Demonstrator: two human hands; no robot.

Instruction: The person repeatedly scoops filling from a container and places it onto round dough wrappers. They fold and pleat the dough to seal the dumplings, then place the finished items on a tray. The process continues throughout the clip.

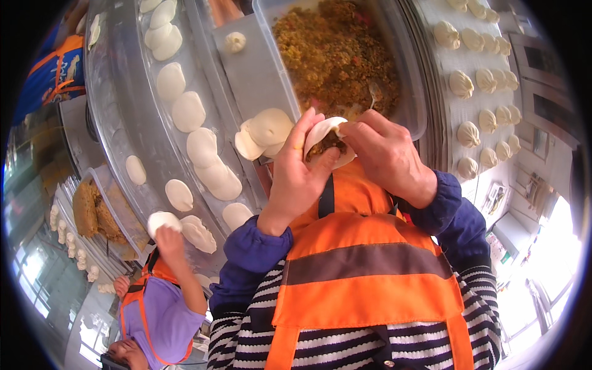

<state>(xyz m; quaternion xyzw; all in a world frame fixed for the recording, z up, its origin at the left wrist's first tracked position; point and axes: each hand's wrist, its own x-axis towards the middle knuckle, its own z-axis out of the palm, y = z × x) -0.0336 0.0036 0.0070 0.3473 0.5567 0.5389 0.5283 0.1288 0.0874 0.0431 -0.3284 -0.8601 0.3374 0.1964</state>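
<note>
My left hand (300, 173) cups a round dough wrapper (322, 131) with brown filling (334, 142) inside it. At the wrapper's far right edge, the fingers of my right hand (381, 148) pinch the dough. The rim is partly folded up over the filling, which still shows in the middle. Just beyond both hands stands a clear plastic tub (418, 111) of chopped filling (337, 55), with a metal spoon (374, 94) stuck in it. To the left of my left hand lies a small stack of flat wrappers (266, 132).
Rows of pleated buns (462, 84) sit on stacked trays (476, 69) at right. Dough wrappers (188, 112) line a metal conveyor (155, 134) at left; one bun (235, 42) lies beside the tub. A co-worker's hand (170, 243) holds a wrapper near another filling tub (118, 203).
</note>
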